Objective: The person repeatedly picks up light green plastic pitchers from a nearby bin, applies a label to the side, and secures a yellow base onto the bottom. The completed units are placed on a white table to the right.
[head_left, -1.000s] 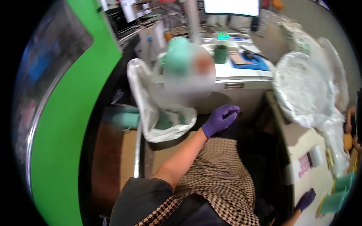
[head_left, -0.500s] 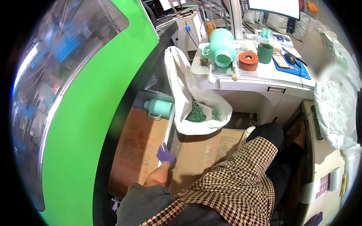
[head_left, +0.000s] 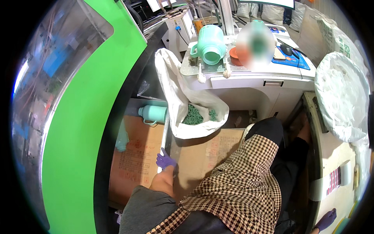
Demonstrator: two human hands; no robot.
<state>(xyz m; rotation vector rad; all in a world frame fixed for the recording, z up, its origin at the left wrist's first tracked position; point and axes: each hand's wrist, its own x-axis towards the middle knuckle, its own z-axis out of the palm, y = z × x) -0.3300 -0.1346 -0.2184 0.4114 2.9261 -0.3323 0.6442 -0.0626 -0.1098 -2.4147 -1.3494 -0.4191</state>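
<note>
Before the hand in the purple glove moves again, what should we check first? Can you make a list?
1. Left hand gloved: ok.
2. Left hand resting low on the cardboard sheet: ok.
3. Left hand holding something: cannot tell, fingers curl downward.
4. Mint bottle lying on its side, apart from the hand: ok.
5. White sack open, green pieces inside showing: ok.
6. Right hand gloved, at the picture's lower edge; what it holds: cannot tell.

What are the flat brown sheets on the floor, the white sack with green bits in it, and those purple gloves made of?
The brown sheets look like corrugated cardboard: matte, tan, with printed marks and creases. The white sack seems to be woven plastic, slightly glossy and stiffly folded; the weave is too fine to confirm. The glove on the left hand looks like thin nitrile or latex, smooth and tight; the right hand wears the same.
</note>
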